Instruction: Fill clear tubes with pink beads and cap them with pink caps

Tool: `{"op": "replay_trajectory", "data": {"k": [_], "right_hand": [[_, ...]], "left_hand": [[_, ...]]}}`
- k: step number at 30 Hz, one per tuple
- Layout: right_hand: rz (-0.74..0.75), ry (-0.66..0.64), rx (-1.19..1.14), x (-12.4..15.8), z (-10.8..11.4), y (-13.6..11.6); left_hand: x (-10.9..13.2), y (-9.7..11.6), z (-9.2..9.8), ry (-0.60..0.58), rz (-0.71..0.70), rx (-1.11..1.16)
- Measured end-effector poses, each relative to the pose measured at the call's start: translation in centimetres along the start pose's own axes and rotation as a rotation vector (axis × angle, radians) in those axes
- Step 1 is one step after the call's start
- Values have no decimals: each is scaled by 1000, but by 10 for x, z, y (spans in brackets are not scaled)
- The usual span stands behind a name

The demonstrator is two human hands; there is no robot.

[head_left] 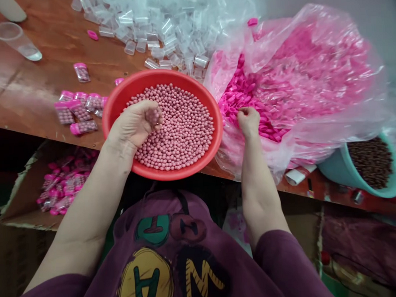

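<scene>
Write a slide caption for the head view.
Left hand over a red basin of small pink balls, right hand at pink caps in an open plastic bag.

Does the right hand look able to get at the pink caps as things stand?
Probably yes: the right hand is at the edge of the pink caps, which lie exposed in the open mouth of the plastic bag, nothing visibly blocking it.

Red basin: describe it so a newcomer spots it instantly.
On the brown table, find the big plastic bag of pink pieces. Just left of it, at the table's near edge, sits the red basin, the left hand over it. Unlike the teal bucket of brown pellets, it is red and holds pink beads.
</scene>
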State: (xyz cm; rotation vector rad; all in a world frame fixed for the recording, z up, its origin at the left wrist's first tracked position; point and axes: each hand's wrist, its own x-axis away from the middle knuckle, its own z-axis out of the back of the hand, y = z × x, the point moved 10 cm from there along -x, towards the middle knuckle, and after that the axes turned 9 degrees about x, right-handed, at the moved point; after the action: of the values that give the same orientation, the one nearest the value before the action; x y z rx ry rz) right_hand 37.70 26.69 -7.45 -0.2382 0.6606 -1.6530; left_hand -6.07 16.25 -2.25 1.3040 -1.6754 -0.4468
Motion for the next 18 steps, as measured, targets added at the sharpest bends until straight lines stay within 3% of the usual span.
{"op": "replay_trajectory", "data": {"k": [3, 7, 9, 12, 14, 18], "right_hand": [[-119, 19, 198, 5, -12, -12], [-110, 1, 213, 0, -14, -21], [-122, 104, 140, -1, 2, -21], [-149, 366, -173, 10, 38, -28], [-55, 427, -423, 21, 51, -57], [301, 180, -522, 48, 37, -173]], "left_hand": [[-3, -2, 2, 8, -9, 53], [-4, -2, -2, 11, -11, 119], [-3, -3, -7, -2, 14, 108], [-1, -3, -16, -59, 50, 119], [-1, -5, -22, -109, 71, 137], [3, -8, -32, -224, 88, 154]]}}
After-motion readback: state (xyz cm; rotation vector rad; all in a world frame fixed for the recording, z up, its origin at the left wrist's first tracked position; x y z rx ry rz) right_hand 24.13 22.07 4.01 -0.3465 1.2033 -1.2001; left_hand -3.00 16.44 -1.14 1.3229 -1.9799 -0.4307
